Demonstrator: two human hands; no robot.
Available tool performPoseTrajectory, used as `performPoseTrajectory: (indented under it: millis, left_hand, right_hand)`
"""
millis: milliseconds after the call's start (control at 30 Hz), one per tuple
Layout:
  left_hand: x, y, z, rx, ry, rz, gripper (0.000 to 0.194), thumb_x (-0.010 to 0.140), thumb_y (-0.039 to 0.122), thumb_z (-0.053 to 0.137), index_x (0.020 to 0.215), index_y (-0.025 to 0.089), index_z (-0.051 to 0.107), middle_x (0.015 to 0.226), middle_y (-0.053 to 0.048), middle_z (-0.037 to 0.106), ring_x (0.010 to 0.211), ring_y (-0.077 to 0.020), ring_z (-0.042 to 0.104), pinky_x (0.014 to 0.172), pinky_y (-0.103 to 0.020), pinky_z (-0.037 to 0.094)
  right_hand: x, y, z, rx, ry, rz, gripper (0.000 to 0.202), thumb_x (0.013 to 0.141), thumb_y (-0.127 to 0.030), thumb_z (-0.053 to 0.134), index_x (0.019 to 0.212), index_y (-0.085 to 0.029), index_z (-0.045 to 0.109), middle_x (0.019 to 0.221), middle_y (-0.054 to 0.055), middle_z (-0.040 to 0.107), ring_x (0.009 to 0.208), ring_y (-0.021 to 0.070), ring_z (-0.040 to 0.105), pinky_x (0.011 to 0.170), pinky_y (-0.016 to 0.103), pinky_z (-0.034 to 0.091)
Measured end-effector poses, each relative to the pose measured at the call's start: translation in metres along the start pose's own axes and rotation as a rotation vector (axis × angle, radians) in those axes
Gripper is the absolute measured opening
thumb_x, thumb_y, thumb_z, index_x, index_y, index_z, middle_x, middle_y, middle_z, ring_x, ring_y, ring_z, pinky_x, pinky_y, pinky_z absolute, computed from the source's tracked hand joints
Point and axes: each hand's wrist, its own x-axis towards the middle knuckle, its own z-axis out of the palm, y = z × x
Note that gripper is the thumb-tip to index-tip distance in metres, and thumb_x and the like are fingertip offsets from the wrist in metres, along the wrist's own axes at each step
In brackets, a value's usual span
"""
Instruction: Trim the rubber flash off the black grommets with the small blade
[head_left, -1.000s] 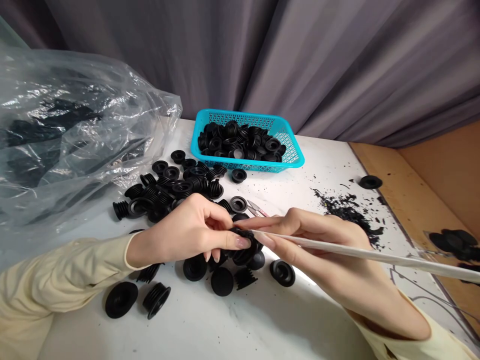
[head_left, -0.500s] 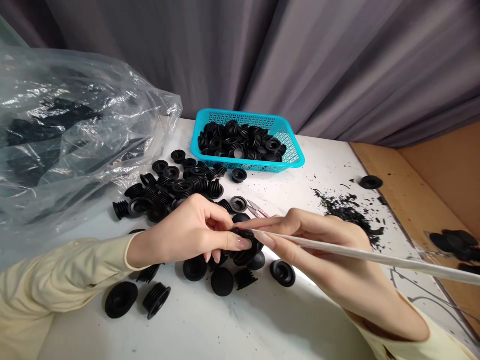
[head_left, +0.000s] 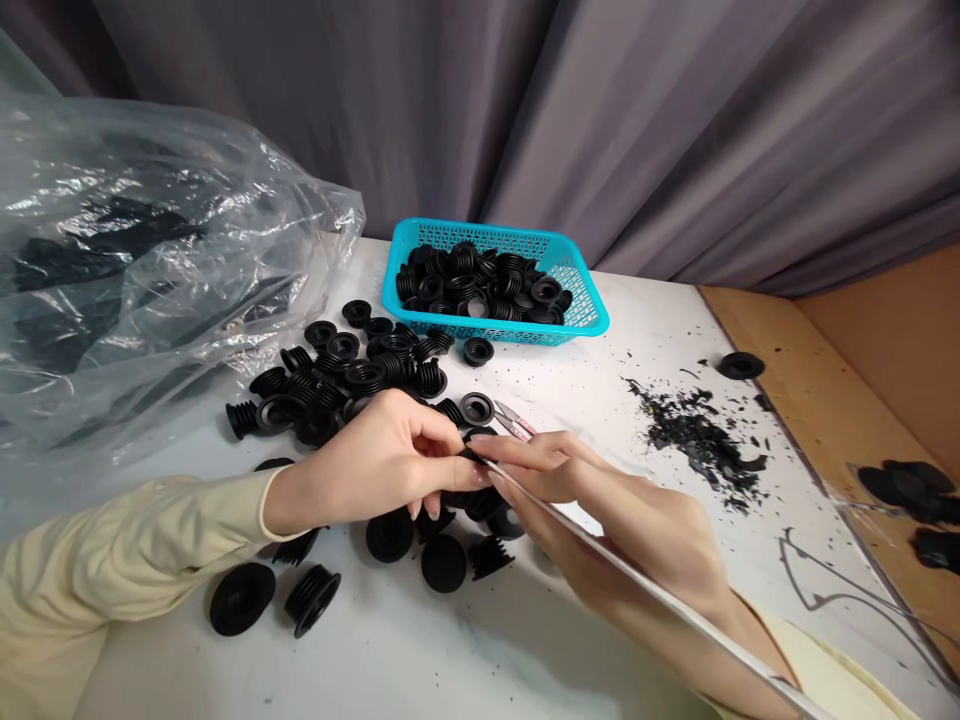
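Observation:
My left hand [head_left: 390,455] pinches a small black rubber piece [head_left: 471,455] between thumb and forefinger; most of it is hidden by the fingers, and it resembles the ribbed plugs around it. My right hand [head_left: 622,530] is closed on a long, thin whitish strip [head_left: 637,575], whose kind I cannot make out. Its tip meets the black piece at my left fingertips, while its other end runs down past my right wrist. Beneath and around both hands lie loose black ribbed plugs [head_left: 390,536], some on their sides, others with their round flanges showing.
A blue plastic basket [head_left: 596,320] full of black plugs stands at the back. Small scissors [head_left: 514,420] lie behind my right fingers. Black shavings [head_left: 705,440] are scattered at right, near a lone plug [head_left: 741,365]. A clear plastic bag [head_left: 172,270] with dark contents fills the left.
My right hand has turned and lowered at the wrist, so the whitish strip slants more steeply down to the right. My left hand has barely shifted and keeps its pinch.

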Motion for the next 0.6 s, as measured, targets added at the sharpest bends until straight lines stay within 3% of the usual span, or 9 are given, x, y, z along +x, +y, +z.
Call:
performPoseTrajectory:
  millis: [167,300,433,600]
  left_hand:
    - [-0.004,0.003,0.002,0.039,-0.012,0.000,0.025,0.072,0.031,0.067,0.057,0.011,0.060,0.051,0.002,0.052,0.042,-0.0084,0.052,0.036,-0.014,0.039]
    - [-0.008,0.005,0.003,0.075,0.000,0.012,0.027,0.074,0.031,0.066,0.058,0.011,0.061,0.053,0.001,0.054,0.043,-0.0085,0.052,0.037,-0.015,0.040]
    - [-0.008,0.007,0.002,0.077,0.017,0.047,0.027,0.074,0.030,0.066,0.057,0.011,0.060,0.052,0.001,0.053,0.042,-0.0076,0.051,0.038,-0.014,0.038]
    - [-0.008,0.007,0.002,0.064,0.017,0.064,0.023,0.074,0.029,0.066,0.059,0.012,0.062,0.054,0.001,0.055,0.044,-0.0085,0.052,0.038,-0.015,0.038]
  right_hand:
    - [0.001,0.012,0.009,0.020,0.170,-0.197,0.020,0.088,0.000,0.050,0.088,-0.020,0.057,0.093,0.008,0.071,0.086,0.0175,0.067,0.074,0.027,0.054]
    - [0.006,0.017,0.009,0.078,0.079,-0.051,0.019,0.086,-0.001,0.055,0.092,-0.019,0.061,0.096,0.007,0.071,0.076,0.0155,0.067,0.065,0.025,0.055]
    - [0.010,0.014,-0.004,0.155,0.103,0.091,0.014,0.086,-0.008,0.060,0.081,-0.021,0.062,0.096,0.002,0.073,0.071,0.0124,0.069,0.058,0.019,0.054]
    - [0.014,0.012,-0.019,0.361,0.022,0.238,0.019,0.086,-0.021,0.064,0.068,-0.021,0.060,0.096,0.001,0.073,0.083,0.0189,0.071,0.057,0.019,0.055]
